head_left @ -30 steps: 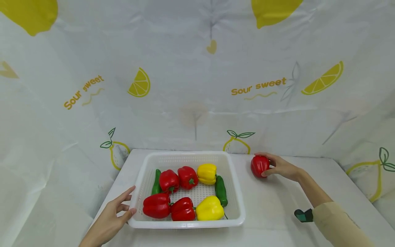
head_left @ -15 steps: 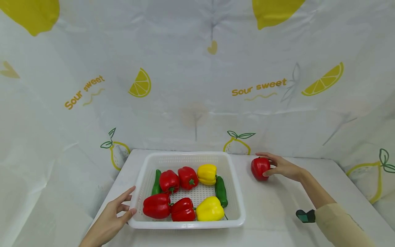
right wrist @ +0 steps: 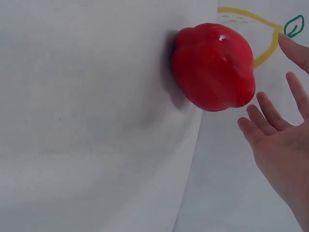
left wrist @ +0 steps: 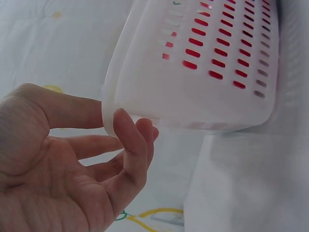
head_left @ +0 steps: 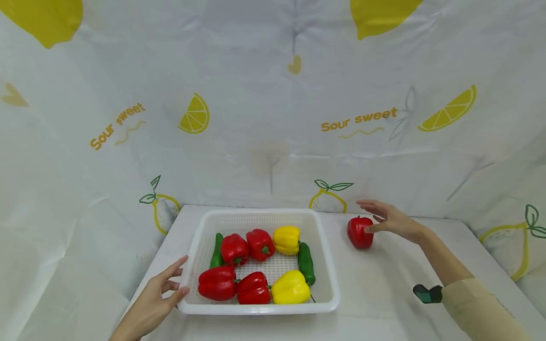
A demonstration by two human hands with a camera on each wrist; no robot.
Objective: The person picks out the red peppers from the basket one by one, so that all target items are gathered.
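Note:
My left hand [head_left: 150, 299] holds the corner of a white plastic basket [head_left: 256, 309], thumb and bent fingers at its rim; the left wrist view shows the fingertips against the slotted basket [left wrist: 145, 72]. Inside lie several red bell peppers [head_left: 216, 283], two yellow bell peppers [head_left: 291, 287] and two long green peppers [head_left: 305, 264]. Right of the basket a single red bell pepper [head_left: 359, 233] stands upright on the table. Above and beside it is my right hand [head_left: 394, 222], fingers spread. In the right wrist view that hand [right wrist: 285, 140] is apart from the pepper [right wrist: 214, 67].
The white table [head_left: 362, 298] ends at the back against a hanging white sheet [head_left: 256, 118] printed with lemons. The sheet also covers both sides. A dark, teal-marked object [head_left: 428, 293] sits by my right sleeve [head_left: 477, 308].
My right hand has let go of the single red bell pepper and risen off it, fingers opening. Earlier it turned the pepper upright. The left hand and basket have stayed put.

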